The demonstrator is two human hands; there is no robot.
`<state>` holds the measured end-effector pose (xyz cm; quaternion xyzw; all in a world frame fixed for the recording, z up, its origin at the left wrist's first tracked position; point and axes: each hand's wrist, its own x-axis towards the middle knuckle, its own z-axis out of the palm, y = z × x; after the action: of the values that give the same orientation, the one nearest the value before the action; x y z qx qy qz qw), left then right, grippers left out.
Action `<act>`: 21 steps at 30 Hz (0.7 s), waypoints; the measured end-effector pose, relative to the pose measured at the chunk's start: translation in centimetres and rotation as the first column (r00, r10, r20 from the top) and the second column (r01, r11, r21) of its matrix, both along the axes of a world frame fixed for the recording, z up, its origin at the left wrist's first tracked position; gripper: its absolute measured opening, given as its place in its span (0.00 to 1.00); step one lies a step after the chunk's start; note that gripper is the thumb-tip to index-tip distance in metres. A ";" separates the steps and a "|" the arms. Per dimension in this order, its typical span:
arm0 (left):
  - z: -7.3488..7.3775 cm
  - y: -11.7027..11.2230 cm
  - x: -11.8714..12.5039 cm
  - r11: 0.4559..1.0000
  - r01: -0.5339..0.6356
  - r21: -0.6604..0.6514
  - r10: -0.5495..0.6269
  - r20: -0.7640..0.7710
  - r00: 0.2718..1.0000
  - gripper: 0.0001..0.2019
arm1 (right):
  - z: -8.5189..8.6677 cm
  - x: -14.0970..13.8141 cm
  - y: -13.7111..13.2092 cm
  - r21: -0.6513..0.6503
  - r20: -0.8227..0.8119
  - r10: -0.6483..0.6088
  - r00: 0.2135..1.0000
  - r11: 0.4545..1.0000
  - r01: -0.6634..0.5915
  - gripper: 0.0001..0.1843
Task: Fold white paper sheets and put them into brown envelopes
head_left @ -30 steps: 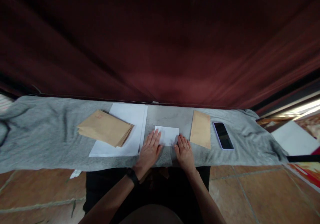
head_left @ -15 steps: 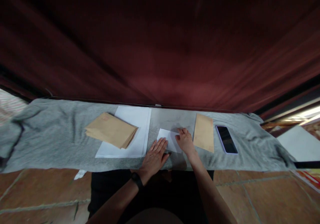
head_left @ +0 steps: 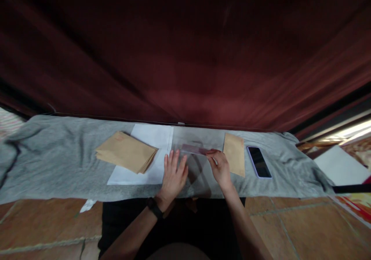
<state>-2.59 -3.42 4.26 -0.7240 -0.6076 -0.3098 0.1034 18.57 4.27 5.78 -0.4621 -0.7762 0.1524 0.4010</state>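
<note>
My right hand pinches the right end of a folded sheet of paper, which is tilted up and shows as a narrow, shaded strip. To its left, my left hand is open with the fingers spread, near the right edge of the white paper sheets. Whether its fingertips touch the folded sheet I cannot tell. A stack of brown envelopes lies on the white sheets. Just right of my right hand, a single brown envelope lies flat.
A grey cloth covers the long narrow surface. A phone in a pale purple case lies on the right. Behind rises a dark red fabric wall. A scrap of white paper is on the tiled floor.
My right hand has lifted the folded paper off the cloth and tilted it up. My left hand has come off the paper, moved slightly left and spread its fingers.
</note>
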 end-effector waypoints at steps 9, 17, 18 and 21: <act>-2.3 -0.5 0.6 0.900 0.263 -0.347 -0.321 -0.120 0.939 0.25 | -5.0 1.0 -5.1 0.003 0.140 0.179 0.974 0.983 -0.182 0.12; -2.9 0.3 3.1 0.900 0.214 -0.380 -0.238 -0.017 0.971 0.25 | -5.5 -0.5 -6.5 -0.060 0.187 0.076 0.979 0.996 -0.066 0.23; -2.8 0.9 3.3 0.897 0.217 -0.385 -0.241 -0.015 0.970 0.25 | -5.6 -1.0 -6.3 -0.060 0.201 0.046 0.978 0.998 -0.034 0.24; -3.0 2.4 3.4 0.880 0.232 -0.414 -0.266 -0.025 0.964 0.26 | -6.6 -2.3 -5.7 -0.056 0.277 -0.057 0.959 0.996 0.075 0.27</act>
<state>0.83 -1.03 1.21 -0.8135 -0.5560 -0.1576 -0.0656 16.31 -1.42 -0.84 -0.5175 -0.8029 0.0987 0.2788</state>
